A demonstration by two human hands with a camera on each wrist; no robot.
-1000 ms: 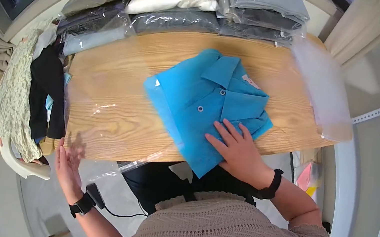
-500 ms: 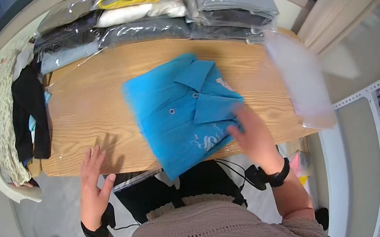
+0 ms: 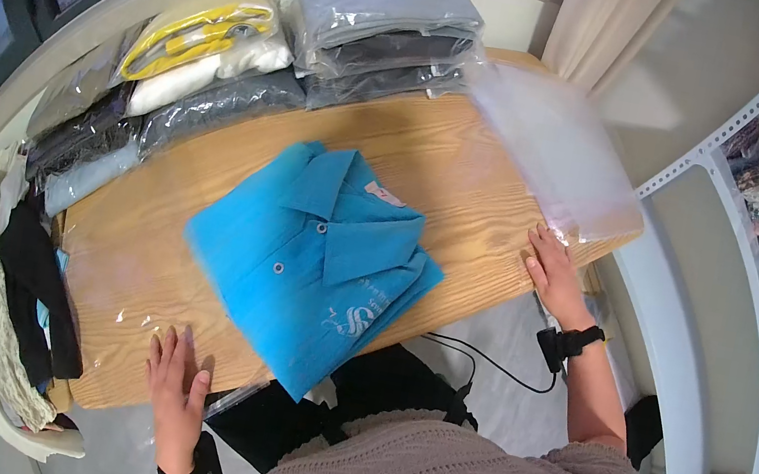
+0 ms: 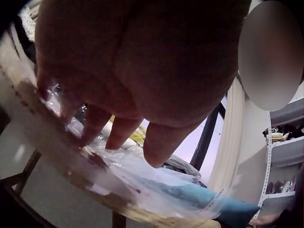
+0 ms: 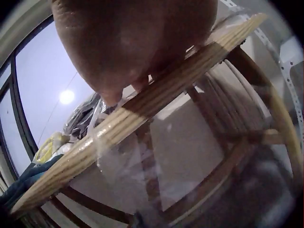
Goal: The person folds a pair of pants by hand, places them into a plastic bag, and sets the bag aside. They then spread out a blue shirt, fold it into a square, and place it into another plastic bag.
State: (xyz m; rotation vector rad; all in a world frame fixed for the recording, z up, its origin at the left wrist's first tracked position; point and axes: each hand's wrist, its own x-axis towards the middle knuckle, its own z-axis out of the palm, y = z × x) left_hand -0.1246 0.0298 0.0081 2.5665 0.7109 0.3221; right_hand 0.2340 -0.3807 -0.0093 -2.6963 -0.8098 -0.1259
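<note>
Nearest, the left hand [image 3: 174,384] lies flat with straight fingers on a clear bag [image 3: 116,282] at the table [image 3: 476,208] edge. This film shows only as glints on the wood, and the left wrist view is mostly palm. The folded blue shirt [image 3: 309,260] lies mid-table, collar away, buttoned, with white lettering near its hem; its near corner overhangs the edge. The right hand [image 3: 554,271] rests outstretched at the right edge, at the corner of a second clear bag [image 3: 557,152]; whether it touches is unclear. Bagged garment stacks [image 3: 378,13] line the far side.
</note>
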